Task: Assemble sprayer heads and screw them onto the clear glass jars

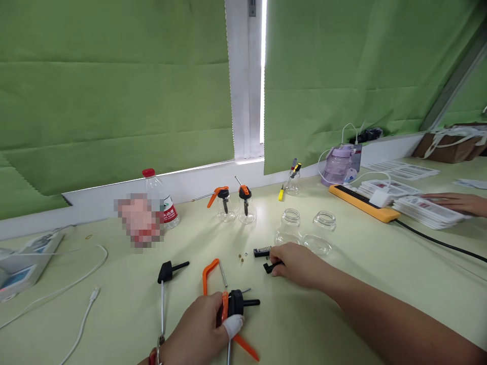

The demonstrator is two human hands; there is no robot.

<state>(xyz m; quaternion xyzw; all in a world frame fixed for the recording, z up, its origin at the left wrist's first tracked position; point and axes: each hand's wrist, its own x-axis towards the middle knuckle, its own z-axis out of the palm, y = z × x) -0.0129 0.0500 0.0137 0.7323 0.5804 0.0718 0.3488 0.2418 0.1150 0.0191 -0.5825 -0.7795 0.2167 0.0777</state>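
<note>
My left hand, with white tape around its thumb, is closed on a black-and-orange sprayer head low in the middle of the head view. A black stem and a metal tube stick out of it. My right hand pinches a small black plastic part just above the table; its fingertips are partly hidden. Beside those fingers lies a black cylinder with a spring. Several tiny metal pieces are to its left. An orange lever and a metal pin rest beyond my left hand.
Two open clear bottles stand or lie behind my right hand. Further back are two bottles with orange sprayer tops. A black nozzle with a metal tube lies left. A yellow power strip and another person's hand are right.
</note>
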